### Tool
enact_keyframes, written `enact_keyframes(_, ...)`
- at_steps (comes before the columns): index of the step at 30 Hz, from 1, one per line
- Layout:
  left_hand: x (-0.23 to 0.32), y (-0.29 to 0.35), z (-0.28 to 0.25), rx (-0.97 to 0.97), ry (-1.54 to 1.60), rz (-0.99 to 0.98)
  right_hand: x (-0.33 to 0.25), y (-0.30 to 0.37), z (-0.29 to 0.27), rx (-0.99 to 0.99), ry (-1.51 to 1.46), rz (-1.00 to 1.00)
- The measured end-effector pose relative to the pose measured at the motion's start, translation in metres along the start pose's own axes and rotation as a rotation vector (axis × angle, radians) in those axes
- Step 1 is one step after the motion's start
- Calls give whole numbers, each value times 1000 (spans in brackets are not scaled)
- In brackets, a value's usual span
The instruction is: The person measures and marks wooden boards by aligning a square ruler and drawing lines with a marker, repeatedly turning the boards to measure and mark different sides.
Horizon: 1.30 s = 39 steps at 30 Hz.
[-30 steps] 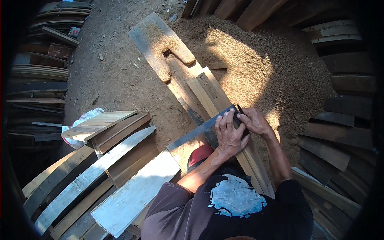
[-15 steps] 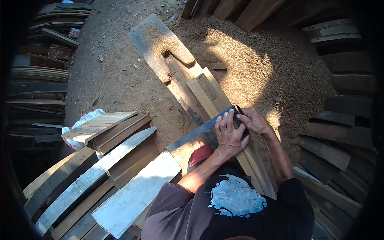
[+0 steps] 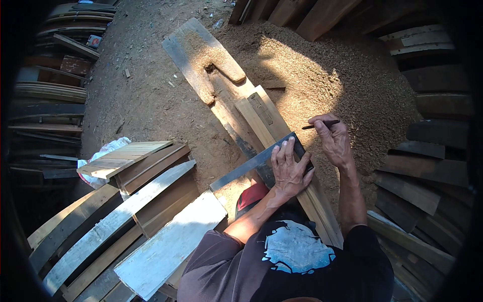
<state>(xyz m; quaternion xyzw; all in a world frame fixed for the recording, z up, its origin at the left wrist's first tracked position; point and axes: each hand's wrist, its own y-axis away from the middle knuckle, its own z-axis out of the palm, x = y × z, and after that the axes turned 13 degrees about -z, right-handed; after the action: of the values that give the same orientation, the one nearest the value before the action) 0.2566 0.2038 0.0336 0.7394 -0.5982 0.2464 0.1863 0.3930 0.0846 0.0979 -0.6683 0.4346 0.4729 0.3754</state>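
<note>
Left hand [image 3: 290, 171]: your fingers spread, pressing down on the metal square [image 3: 244, 168].
Square: across the boards [image 3: 258, 120].
Right hand [image 3: 334, 143]: your fingers clamped on a dark pen [image 3: 330, 122] — held beside the boards, near the square's corner.

A metal square [image 3: 241, 169] lies across two pale wooden pieces [image 3: 257, 124], its long grey blade jutting well past their left side and its dark stock along their right, partly covered by the left hand [image 3: 289, 168]. The pieces lie lengthwise side by side, slightly staggered at the far end, where a darker rectangle shows. A slim dark marking tool [image 3: 332, 122] is raised in the right hand [image 3: 333, 141], near the square but apart from it, roughly level.
</note>
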Motion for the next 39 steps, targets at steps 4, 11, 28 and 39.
enact_keyframes(4,-1,1,0,7,5,4,-1,1,7,-122,-70,-44)
enact_keyframes(11,-5,3,7,17,-17,13,2,-4,21,-274,-183,-9)
enact_keyframes(28,-10,5,12,63,13,64,-5,-23,25,-493,217,-267)
enact_keyframes(39,-8,3,9,11,29,38,-12,-24,30,-449,258,-232)
